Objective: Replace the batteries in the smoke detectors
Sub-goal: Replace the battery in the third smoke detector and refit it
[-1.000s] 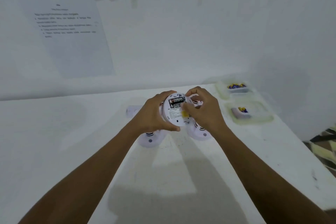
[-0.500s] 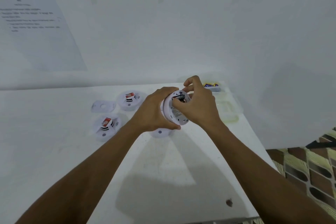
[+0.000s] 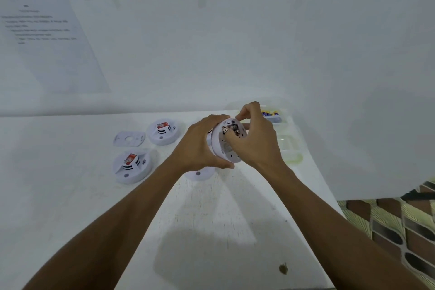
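Note:
My left hand [image 3: 200,146] grips a round white smoke detector [image 3: 223,146] by its rim, tilted with its back toward me above the white table [image 3: 211,231]. A battery [image 3: 231,129] sits in the open compartment at the top of the back, one metal end showing. My right hand [image 3: 255,139] curls over the detector's right side, with the fingertips pinching the battery's right end. Two more white detectors lie face up at the left, a near one [image 3: 131,166] and a far one [image 3: 163,132]. Another detector [image 3: 199,174] lies partly hidden under my left hand.
A flat white mounting plate [image 3: 129,138] lies left of the far detector. A clear tray with blue and yellow batteries [image 3: 270,114] stands at the back right, a second clear tray [image 3: 292,148] in front of it. The table's right edge drops to patterned floor [image 3: 388,226]. The wall stands close behind.
The view swung right, bringing the left detectors into sight. The battery turned in its compartment: its printed label faced me before, now one metal end does. My right fingertips moved to its top.

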